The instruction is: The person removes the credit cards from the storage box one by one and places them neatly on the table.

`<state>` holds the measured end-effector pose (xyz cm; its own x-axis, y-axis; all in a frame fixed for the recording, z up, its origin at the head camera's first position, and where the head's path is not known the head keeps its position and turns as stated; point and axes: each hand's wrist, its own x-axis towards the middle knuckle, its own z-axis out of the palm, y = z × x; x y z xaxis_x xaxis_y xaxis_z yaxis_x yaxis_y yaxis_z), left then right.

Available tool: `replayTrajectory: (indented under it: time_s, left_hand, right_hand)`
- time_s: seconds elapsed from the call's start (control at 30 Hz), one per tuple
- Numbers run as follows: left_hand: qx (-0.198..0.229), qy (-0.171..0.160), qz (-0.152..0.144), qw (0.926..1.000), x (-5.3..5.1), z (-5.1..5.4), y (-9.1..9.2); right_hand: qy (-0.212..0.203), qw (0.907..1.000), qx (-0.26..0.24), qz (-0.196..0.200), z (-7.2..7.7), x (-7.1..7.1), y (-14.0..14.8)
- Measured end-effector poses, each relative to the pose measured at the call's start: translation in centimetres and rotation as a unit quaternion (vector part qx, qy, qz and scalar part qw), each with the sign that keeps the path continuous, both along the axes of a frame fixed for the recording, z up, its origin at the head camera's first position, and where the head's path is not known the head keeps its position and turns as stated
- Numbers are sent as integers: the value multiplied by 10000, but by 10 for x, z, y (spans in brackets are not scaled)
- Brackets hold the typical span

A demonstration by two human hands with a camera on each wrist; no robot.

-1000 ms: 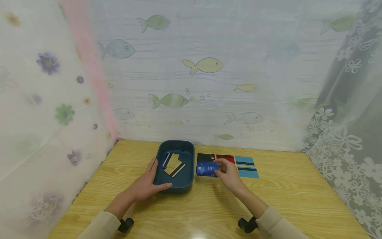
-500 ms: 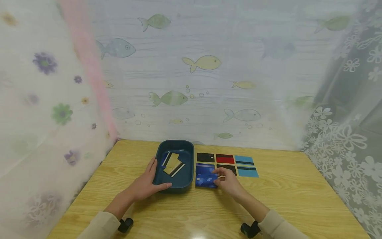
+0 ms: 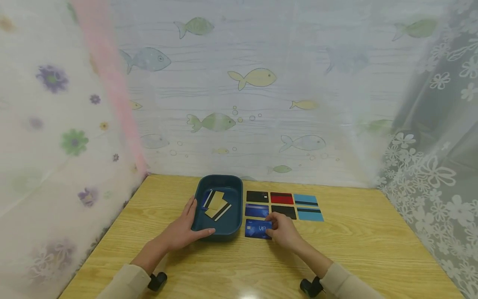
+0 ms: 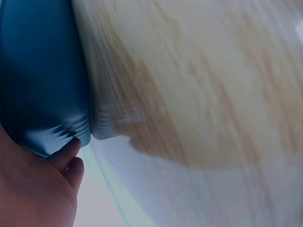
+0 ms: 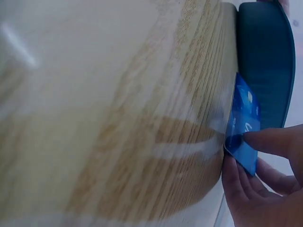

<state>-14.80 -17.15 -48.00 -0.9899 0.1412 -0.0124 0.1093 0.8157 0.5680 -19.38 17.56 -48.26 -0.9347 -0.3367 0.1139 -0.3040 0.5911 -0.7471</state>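
Note:
My right hand (image 3: 286, 233) pinches the right end of a blue VIP card (image 3: 257, 228) between thumb and fingers. The card lies low at the table's surface, in front of another blue card (image 3: 256, 210). In the right wrist view the thumb is on the card's printed face and the fingers are at its edge. My left hand (image 3: 180, 233) rests against the dark teal bin (image 3: 240, 207), fingers extended along its left side and thumb across the near rim. Inside lie two gold cards (image 3: 216, 202) with dark stripes, partly covering a blue one (image 3: 206, 202).
Right of the bin, cards lie in two rows: a black card (image 3: 257, 197), a red card (image 3: 281, 198), another black card (image 3: 284, 211) and two light blue cards (image 3: 309, 214). The wooden table (image 3: 358, 249) ends at a fish-patterned curtain (image 3: 257, 124).
My right hand has moved the VIP card toward me, from over the front row to in front of it. The blue card behind now shows. My left hand has stayed on the bin.

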Motion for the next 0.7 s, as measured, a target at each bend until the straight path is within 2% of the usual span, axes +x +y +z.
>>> replayTrajectory:
  time_s: [0.7]
  left_hand:
    - [20,-13,11,10000,0,2,0]
  right_hand:
    - [486,9961,685,259,-1,-7,-8]
